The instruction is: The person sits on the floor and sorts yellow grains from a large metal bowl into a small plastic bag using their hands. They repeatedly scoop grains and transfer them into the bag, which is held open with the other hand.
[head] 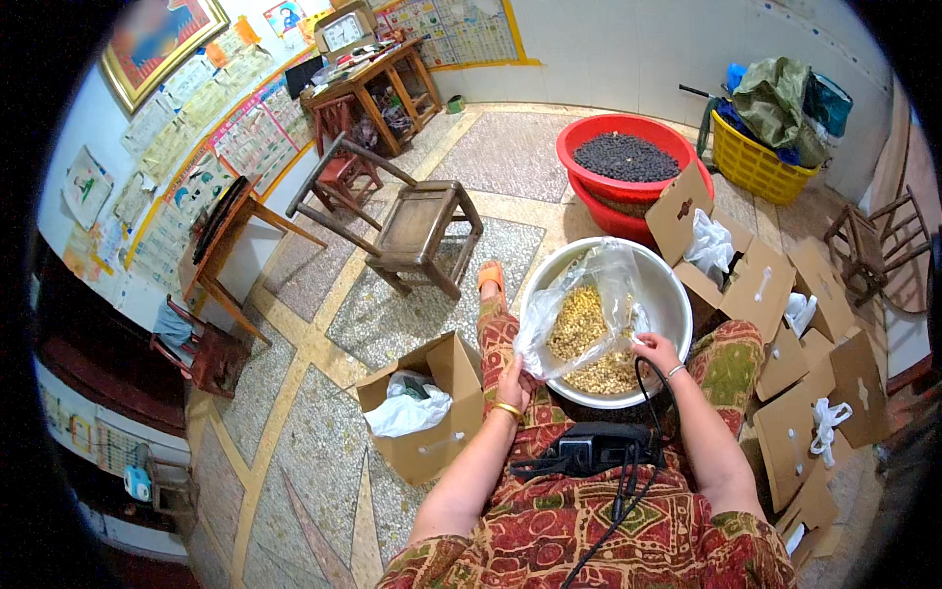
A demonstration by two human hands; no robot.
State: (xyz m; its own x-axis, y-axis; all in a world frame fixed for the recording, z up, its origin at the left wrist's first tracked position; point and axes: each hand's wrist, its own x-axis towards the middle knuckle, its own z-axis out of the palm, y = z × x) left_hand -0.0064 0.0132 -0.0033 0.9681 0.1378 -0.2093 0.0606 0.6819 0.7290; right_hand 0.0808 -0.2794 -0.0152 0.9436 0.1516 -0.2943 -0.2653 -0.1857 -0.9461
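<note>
My left hand grips the left edge of a clear plastic bag, which spreads over a large metal basin between my knees. With its fingertips, my right hand pinches the bag's right edge, over the basin's right half. Small yellowish, grain-like pieces lie heaped in the basin, partly seen through the film; how many are inside the bag I cannot tell. A bracelet is on each wrist. At my waist sits a black pouch with cables.
An open cardboard box with a white bag stands left of my leg. Several more boxes crowd the right side. Beyond the basin are stacked red tubs of dark round pieces and a yellow basket. A wooden chair stands ahead left.
</note>
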